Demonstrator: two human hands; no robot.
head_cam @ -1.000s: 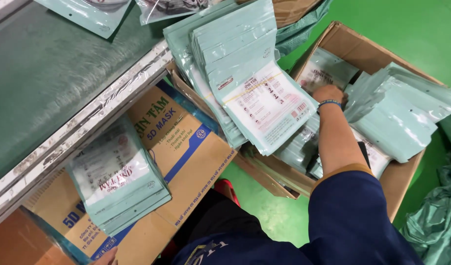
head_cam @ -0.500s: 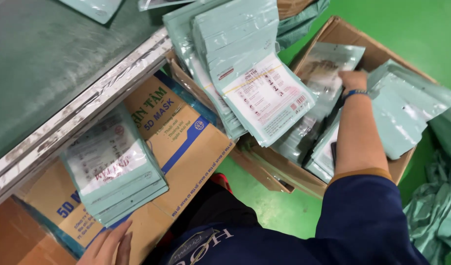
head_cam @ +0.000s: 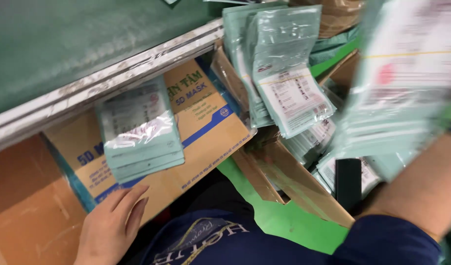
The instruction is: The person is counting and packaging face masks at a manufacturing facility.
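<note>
Navy printed shirt, short sleeves

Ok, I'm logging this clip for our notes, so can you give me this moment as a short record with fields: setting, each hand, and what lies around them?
Setting: green table edge above cardboard boxes on a green floor
Left hand: flat on the printed box flap, fingertips just below a small stack of packets
Right hand: hidden; forearm raised, with a blurred bundle of packets in front of it
Nearby: banded bundle leaning upright at the open box, more packets inside
Unclear: the right hand's grip
</note>
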